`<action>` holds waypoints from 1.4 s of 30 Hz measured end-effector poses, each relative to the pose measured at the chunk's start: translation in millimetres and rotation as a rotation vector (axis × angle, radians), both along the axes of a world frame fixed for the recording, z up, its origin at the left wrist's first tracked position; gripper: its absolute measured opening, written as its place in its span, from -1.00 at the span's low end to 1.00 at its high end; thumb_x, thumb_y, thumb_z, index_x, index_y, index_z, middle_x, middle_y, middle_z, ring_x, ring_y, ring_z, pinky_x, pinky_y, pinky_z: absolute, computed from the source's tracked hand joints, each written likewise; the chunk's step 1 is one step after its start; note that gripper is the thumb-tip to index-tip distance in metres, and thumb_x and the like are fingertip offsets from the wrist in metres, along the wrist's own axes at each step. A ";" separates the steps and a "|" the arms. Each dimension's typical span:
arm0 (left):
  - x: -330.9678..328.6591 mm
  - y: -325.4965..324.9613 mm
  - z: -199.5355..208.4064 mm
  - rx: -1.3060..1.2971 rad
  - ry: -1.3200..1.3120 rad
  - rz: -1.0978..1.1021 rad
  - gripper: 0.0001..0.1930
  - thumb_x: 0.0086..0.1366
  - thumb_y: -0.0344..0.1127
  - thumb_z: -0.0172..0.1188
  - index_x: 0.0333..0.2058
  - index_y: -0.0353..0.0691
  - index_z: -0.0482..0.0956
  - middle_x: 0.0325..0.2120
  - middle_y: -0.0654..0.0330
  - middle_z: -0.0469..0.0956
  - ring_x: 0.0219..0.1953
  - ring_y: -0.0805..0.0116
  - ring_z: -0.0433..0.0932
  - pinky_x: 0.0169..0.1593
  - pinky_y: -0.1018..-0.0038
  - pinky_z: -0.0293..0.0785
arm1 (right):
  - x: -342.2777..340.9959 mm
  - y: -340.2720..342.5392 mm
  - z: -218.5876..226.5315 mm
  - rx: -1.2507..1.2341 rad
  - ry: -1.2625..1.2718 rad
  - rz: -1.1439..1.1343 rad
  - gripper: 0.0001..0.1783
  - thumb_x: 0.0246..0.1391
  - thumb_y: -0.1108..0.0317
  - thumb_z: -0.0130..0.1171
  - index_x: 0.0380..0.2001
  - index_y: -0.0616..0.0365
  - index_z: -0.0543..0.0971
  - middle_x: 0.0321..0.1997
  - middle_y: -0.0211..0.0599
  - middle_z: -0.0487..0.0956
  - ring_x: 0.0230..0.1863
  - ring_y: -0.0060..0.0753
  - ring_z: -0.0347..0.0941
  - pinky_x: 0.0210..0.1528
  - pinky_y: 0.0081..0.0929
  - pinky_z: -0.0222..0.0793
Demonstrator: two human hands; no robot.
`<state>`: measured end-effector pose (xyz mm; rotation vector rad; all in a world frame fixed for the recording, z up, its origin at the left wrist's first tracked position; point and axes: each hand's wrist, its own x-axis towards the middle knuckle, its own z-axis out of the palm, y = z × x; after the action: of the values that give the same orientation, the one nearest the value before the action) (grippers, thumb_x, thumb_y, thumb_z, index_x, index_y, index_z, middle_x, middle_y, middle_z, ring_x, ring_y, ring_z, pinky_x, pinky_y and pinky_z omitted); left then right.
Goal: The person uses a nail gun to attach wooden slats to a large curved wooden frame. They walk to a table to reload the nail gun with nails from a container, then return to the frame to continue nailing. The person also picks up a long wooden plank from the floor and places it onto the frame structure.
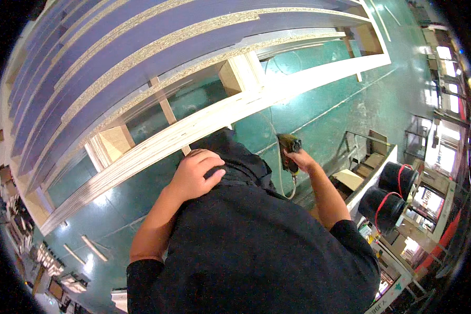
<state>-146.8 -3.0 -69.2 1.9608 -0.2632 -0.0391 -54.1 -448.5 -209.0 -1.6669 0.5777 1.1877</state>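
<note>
My right hand point(301, 159) is closed around the grip of a dark air-powered nail gun point(289, 144), held out to the right of my body over the green floor. A pale air hose point(283, 191) joins the tool near its lower end. My left hand point(198, 172) lies on the black cloth at my waist, thumb apart from the fingers, with nothing seen in it. Just beyond that hand runs the long plywood edge point(204, 123) of a large wooden frame. Plywood blocks point(246, 73) stand between this edge and the chipboard strips behind.
Purple-blue panels point(157, 52) with chipboard strips fill the frame at the far left. Two black buckets point(380, 208) with red bands stand at right, beside a cart point(371, 167) holding board offcuts. Loose wood strips point(94, 248) lie on the green floor point(319, 112) at left.
</note>
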 end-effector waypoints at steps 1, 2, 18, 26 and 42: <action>4.3 -3.3 -0.9 0.030 0.030 0.018 -0.80 0.18 -0.30 0.34 -0.27 -0.26 0.66 -0.25 0.12 0.64 -0.17 0.10 0.62 -0.04 0.28 0.54 | -12.6 -26.9 -24.6 -0.115 -0.036 0.019 -0.62 0.09 0.28 0.37 -0.09 0.20 0.54 -0.34 -0.34 0.58 -0.35 -0.40 0.52 -0.26 -0.33 0.48; 7.9 -8.9 -4.6 0.041 0.073 0.041 -0.80 0.19 -0.29 0.34 -0.26 -0.26 0.66 -0.24 0.12 0.64 -0.16 0.10 0.62 -0.04 0.28 0.54 | -28.0 -51.6 -46.8 -0.221 -0.072 0.034 -0.59 0.06 0.36 0.38 -0.04 0.26 0.55 -0.32 -0.27 0.60 -0.33 -0.35 0.56 -0.27 -0.33 0.48; 57.4 -105.3 -47.3 0.079 0.351 -0.078 -0.80 0.29 -0.25 0.24 -0.23 -0.25 0.63 -0.27 0.05 0.63 -0.19 0.04 0.62 -0.10 0.27 0.53 | -94.6 -195.2 -127.6 -0.401 0.109 -0.176 -0.88 -0.09 0.50 0.17 -0.61 0.34 0.52 -0.67 -0.11 0.51 -0.66 -0.20 0.47 -0.59 -0.24 0.36; 82.2 -119.2 -80.3 0.121 0.395 -0.281 -0.74 0.27 -0.21 0.25 -0.16 -0.24 0.64 -0.19 0.04 0.65 -0.13 0.05 0.63 -0.05 0.28 0.52 | -53.7 -139.0 -37.9 -0.262 -0.108 -0.685 -0.93 0.02 0.46 0.13 -0.42 0.23 0.48 -0.54 -0.28 0.46 -0.57 -0.36 0.40 -0.50 -0.32 0.35; 47.0 -124.6 -264.4 0.065 0.837 -0.502 -0.84 0.31 -0.35 0.23 -0.23 -0.31 0.65 -0.38 0.22 0.67 -0.31 0.47 0.59 -0.18 0.50 0.50 | -225.5 -125.5 74.7 -0.434 -0.737 -1.333 -0.78 0.02 0.51 0.19 -0.22 0.15 0.48 -0.62 -0.45 0.46 -0.68 -0.53 0.36 -0.59 -0.51 0.28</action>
<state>-99.8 -127.6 -333.6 1.7290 -0.1848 -1.1687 -279.7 -574.0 -134.3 -1.3932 1.1957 -0.5179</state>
